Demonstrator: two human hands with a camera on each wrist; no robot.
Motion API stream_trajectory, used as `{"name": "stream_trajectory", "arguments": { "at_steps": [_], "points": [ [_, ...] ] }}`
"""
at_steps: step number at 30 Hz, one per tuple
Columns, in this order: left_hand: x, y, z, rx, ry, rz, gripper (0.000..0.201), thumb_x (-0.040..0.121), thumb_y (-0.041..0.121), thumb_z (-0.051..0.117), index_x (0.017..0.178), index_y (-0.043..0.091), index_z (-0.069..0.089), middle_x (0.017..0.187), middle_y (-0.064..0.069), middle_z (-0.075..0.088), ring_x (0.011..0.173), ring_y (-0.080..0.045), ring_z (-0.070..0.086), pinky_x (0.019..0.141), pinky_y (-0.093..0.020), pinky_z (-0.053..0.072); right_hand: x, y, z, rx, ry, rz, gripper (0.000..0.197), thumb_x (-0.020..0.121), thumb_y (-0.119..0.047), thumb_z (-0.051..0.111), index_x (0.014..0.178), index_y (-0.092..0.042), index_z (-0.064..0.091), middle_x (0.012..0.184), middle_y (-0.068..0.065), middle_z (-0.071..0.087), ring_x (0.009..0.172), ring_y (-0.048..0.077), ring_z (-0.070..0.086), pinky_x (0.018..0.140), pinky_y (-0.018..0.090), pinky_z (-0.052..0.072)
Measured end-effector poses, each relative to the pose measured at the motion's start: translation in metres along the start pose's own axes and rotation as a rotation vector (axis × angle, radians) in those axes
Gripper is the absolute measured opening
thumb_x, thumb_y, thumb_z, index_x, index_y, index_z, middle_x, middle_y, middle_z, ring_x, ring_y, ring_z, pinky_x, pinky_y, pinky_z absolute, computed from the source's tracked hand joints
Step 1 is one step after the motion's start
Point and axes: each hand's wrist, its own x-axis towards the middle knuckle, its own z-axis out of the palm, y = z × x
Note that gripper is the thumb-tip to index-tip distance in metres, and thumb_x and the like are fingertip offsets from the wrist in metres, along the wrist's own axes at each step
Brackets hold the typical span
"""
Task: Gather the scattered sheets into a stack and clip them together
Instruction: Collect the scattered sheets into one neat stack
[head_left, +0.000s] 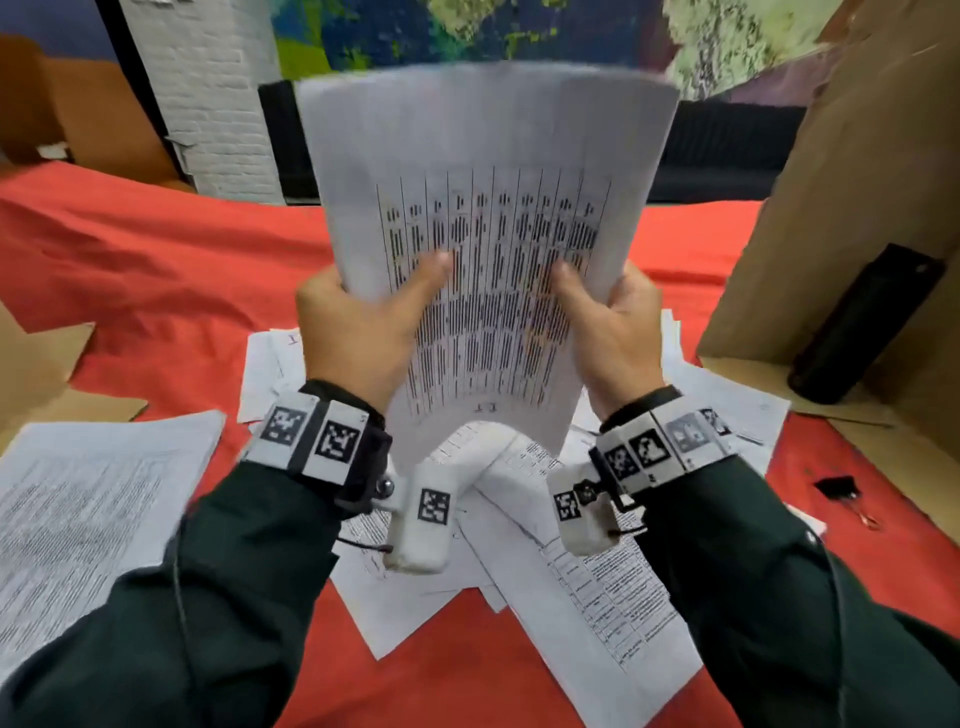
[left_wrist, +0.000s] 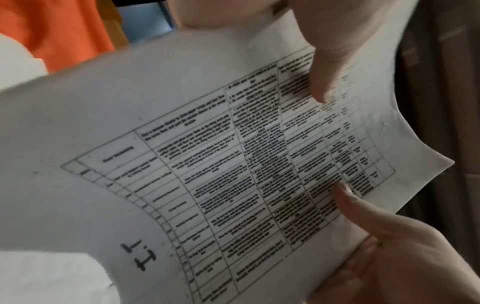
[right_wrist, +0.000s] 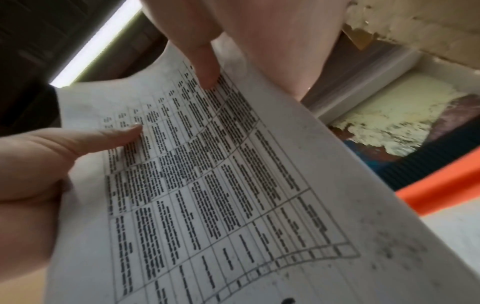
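Note:
I hold a stack of printed sheets (head_left: 488, 208) upright above the table, its top page a dense table with "11" at the bottom edge. My left hand (head_left: 384, 312) grips its left side, thumb on the front. My right hand (head_left: 597, 306) grips the right side the same way. The fingers behind the paper are hidden. Both thumbs press on the page (left_wrist: 233, 164) in the left wrist view and on the page (right_wrist: 207, 185) in the right wrist view. More loose sheets (head_left: 597, 597) lie scattered on the red cloth below. A black binder clip (head_left: 836, 491) lies at the right.
Another pile of sheets (head_left: 78, 493) lies at the left on the red cloth (head_left: 156, 270). An open cardboard box (head_left: 857, 156) stands at the right with a black bottle (head_left: 862, 322) leaning in it. Flat cardboard (head_left: 36, 374) lies at the left edge.

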Motion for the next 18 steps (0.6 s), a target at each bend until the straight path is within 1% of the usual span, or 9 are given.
{"name": "stream_trajectory", "arguments": {
  "at_steps": [3,5,7,9,11,12,15,17,18],
  "points": [
    [-0.022,-0.034,-0.006,0.019,-0.039,-0.142,0.019,0.076,0.022,0.089,0.083,0.022,0.072,0.064,0.02,0.072,0.061,0.004,0.067,0.06,-0.015,0.053,-0.027,0.033,-0.001,-0.104,-0.009,0.223,0.004,0.096,-0.014,0.068,0.096,-0.01,0.069,0.091,0.014,0.073,0.077,0.016,0.065,0.072,0.045,0.06],
    [-0.03,-0.05,-0.008,0.062,-0.072,-0.217,0.022,0.079,0.027,0.086,0.073,0.024,0.065,0.053,0.013,0.063,0.047,0.0,0.057,0.049,-0.016,0.047,-0.037,0.051,-0.002,-0.102,0.032,0.322,0.022,0.096,-0.015,0.067,0.095,0.007,0.066,0.086,0.018,0.067,0.077,0.022,0.059,0.073,0.052,0.056],
    [-0.029,-0.055,-0.008,0.116,-0.091,-0.238,0.036,0.083,0.032,0.082,0.063,0.02,0.055,0.049,0.01,0.051,0.038,-0.003,0.044,0.04,-0.017,0.038,-0.037,0.056,0.0,-0.072,0.062,0.352,0.022,0.097,-0.014,0.065,0.095,0.007,0.066,0.086,0.011,0.064,0.078,0.022,0.059,0.074,0.043,0.052],
    [-0.021,-0.049,-0.007,0.159,-0.102,-0.23,0.03,0.084,0.037,0.08,0.07,0.016,0.063,0.054,0.005,0.052,0.04,-0.008,0.044,0.038,-0.018,0.038,-0.033,0.054,0.004,-0.054,0.036,0.324,0.009,0.099,-0.014,0.063,0.094,-0.011,0.07,0.092,0.003,0.07,0.084,0.019,0.066,0.077,0.035,0.055],
    [-0.008,-0.037,-0.013,0.206,-0.095,-0.189,0.023,0.083,0.037,0.081,0.076,0.019,0.069,0.06,0.006,0.06,0.045,-0.007,0.052,0.042,-0.02,0.045,-0.029,0.05,0.006,-0.018,-0.032,0.288,0.006,0.097,-0.017,0.064,0.096,-0.019,0.07,0.097,0.003,0.073,0.09,0.02,0.07,0.077,0.034,0.058],
    [0.002,-0.032,-0.021,0.226,-0.081,-0.155,0.019,0.084,0.033,0.082,0.076,0.021,0.069,0.064,0.008,0.064,0.046,-0.001,0.056,0.045,-0.017,0.047,-0.026,0.049,0.006,0.021,-0.075,0.291,0.005,0.095,-0.022,0.066,0.096,-0.019,0.07,0.097,0.004,0.074,0.089,0.022,0.071,0.075,0.034,0.059],
    [0.038,-0.011,-0.072,0.414,-0.029,-0.047,0.011,0.088,0.024,0.08,0.092,0.018,0.071,0.082,0.006,0.069,0.048,0.02,0.053,0.05,-0.003,0.04,-0.019,0.053,0.002,0.083,-0.231,0.412,0.031,0.092,-0.041,0.064,0.098,-0.012,0.069,0.093,0.006,0.077,0.083,0.025,0.072,0.07,0.032,0.056],
    [0.058,-0.001,-0.126,0.587,0.008,-0.073,0.021,0.09,0.028,0.078,0.104,0.013,0.073,0.095,-0.001,0.07,0.063,0.017,0.059,0.061,-0.008,0.046,-0.016,0.064,-0.002,-0.044,-0.343,0.465,0.038,0.098,-0.046,0.06,0.101,-0.009,0.07,0.097,0.006,0.079,0.089,0.027,0.073,0.077,0.037,0.055],
    [0.067,0.0,-0.16,0.656,0.034,-0.119,0.03,0.09,0.029,0.077,0.112,0.009,0.074,0.103,-0.004,0.071,0.08,0.004,0.067,0.072,-0.016,0.049,-0.017,0.072,-0.002,-0.159,-0.395,0.463,0.034,0.097,-0.043,0.062,0.098,-0.01,0.072,0.095,0.004,0.079,0.09,0.025,0.073,0.08,0.038,0.054]
  ]
}}
